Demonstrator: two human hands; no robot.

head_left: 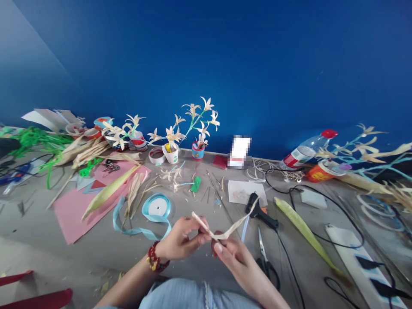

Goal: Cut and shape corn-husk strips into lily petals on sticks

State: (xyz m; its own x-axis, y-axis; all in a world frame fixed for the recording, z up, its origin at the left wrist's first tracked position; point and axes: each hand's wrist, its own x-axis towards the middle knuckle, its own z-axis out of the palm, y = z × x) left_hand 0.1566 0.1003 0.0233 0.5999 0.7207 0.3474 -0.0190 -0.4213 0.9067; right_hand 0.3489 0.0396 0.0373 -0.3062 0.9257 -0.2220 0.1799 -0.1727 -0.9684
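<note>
My left hand (179,242), with a red bead bracelet at the wrist, pinches one end of a thin pale strip of dried husk (231,228). My right hand (232,256) pinches the same strip just beside it, thumb on top. The strip curves up and to the right, its free end over a black glue gun (261,216). Both hands hover above the grey table (96,253), close to my body.
Black scissors (265,257) lie right of my hands. A light blue ribbon spool (157,207) and pink paper (77,206) sit to the left. Cups with husk flowers (180,133) line the blue wall. A water bottle (305,152), cables and a power strip (363,262) are on the right.
</note>
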